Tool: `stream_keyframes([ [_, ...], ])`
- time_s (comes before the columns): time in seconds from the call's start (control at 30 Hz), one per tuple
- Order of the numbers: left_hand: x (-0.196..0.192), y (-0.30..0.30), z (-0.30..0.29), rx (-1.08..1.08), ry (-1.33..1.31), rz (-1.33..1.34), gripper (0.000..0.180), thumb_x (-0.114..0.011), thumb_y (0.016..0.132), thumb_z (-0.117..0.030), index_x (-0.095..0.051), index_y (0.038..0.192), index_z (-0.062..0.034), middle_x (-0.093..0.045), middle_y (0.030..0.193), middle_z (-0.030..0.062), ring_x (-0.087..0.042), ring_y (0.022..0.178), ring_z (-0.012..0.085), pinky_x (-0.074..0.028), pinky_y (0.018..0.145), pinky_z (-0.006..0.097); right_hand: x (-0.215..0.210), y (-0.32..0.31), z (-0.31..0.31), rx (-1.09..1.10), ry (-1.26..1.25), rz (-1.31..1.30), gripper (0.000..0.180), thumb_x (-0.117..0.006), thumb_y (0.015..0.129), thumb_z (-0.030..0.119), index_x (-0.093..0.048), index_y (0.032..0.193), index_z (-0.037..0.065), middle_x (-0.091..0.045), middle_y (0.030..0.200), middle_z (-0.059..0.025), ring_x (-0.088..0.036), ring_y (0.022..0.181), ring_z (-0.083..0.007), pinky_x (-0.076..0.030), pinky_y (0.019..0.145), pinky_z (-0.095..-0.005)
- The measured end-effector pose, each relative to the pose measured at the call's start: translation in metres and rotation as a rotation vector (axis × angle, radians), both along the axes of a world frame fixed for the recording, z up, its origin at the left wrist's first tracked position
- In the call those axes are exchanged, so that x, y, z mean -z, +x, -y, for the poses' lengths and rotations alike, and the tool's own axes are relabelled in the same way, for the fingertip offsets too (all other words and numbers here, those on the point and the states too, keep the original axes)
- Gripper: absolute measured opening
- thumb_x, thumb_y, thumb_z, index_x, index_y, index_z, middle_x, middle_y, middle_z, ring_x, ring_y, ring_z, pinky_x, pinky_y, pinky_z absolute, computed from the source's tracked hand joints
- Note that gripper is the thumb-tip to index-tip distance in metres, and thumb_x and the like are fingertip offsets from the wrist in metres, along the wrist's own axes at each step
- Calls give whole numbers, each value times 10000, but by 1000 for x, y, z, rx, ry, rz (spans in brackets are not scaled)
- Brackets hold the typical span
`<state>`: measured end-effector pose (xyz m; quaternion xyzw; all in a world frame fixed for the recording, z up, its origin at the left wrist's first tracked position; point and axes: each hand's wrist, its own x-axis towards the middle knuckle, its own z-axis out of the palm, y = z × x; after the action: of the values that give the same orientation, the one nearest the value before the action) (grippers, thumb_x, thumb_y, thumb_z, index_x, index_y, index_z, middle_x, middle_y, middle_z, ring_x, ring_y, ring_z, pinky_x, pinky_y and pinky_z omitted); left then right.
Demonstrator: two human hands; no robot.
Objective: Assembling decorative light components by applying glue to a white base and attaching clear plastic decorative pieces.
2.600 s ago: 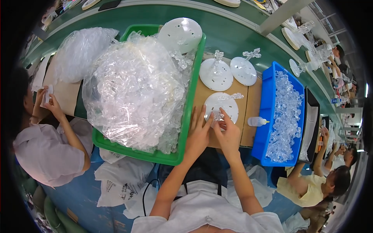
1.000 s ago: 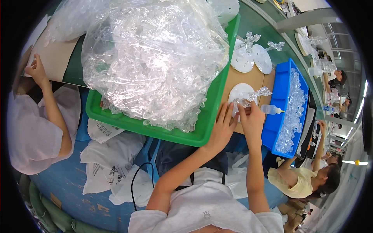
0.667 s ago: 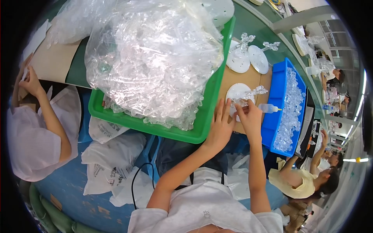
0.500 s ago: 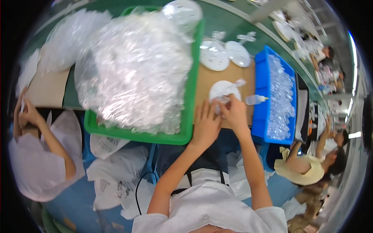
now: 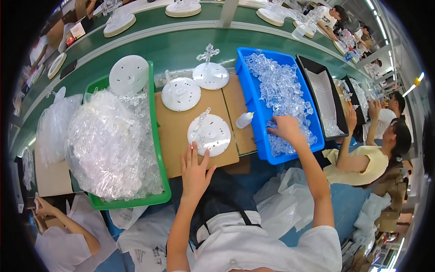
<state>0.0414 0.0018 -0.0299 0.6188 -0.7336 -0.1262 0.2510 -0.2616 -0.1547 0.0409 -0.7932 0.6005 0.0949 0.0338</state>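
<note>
A white round disc with small holes [image 5: 219,136] lies on the brown cardboard [image 5: 174,156], a clear plastic stem [image 5: 199,128] rising from it. The spread fingertips of my left hand [image 5: 195,174] rest at the disc's near edge, the hand open and holding nothing. My right hand [image 5: 287,128] reaches into the blue bin [image 5: 275,159] of clear faceted plastic pieces [image 5: 283,86]. Its fingers are curled and pressed among the pieces, so what lies between the fingertips is hidden. Between disc and bin is a small squeeze bottle with a yellow tip [image 5: 244,120].
Behind the disc are another white disc [image 5: 181,94] and one bearing a clear cross-shaped piece [image 5: 211,76]. A green bin [image 5: 164,195] heaped with bagged clear parts stands at left, a black tray [image 5: 324,86] right of the blue bin. Co-workers [image 5: 362,163] sit on both sides.
My right hand has left the disc and gone right into the blue bin. My left hand has drawn back to the disc's near edge. The whole view has shifted.
</note>
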Motion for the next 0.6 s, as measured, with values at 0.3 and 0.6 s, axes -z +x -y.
stream_keyframes([
  [0.3,-1,1,-1,-17,80,-22,498,-644,844,-281,-532,1290,-91,-243,1483,244,-236,1360,437,-209,1087,547,-61,62,-107,155,-105,1119,208,-690,803,71,-639,1005,79,-668,1053,-56,-634,958,-174,-527,745,-305],
  [0.6,-3,3,2,-7,62,-98,571,-638,852,-314,-458,1321,-44,-243,1491,225,-227,1362,446,-213,1086,547,55,138,-81,75,157,1475,204,-577,855,-23,-586,1055,16,-637,1161,-130,-611,1068,-237,-487,838,-298],
])
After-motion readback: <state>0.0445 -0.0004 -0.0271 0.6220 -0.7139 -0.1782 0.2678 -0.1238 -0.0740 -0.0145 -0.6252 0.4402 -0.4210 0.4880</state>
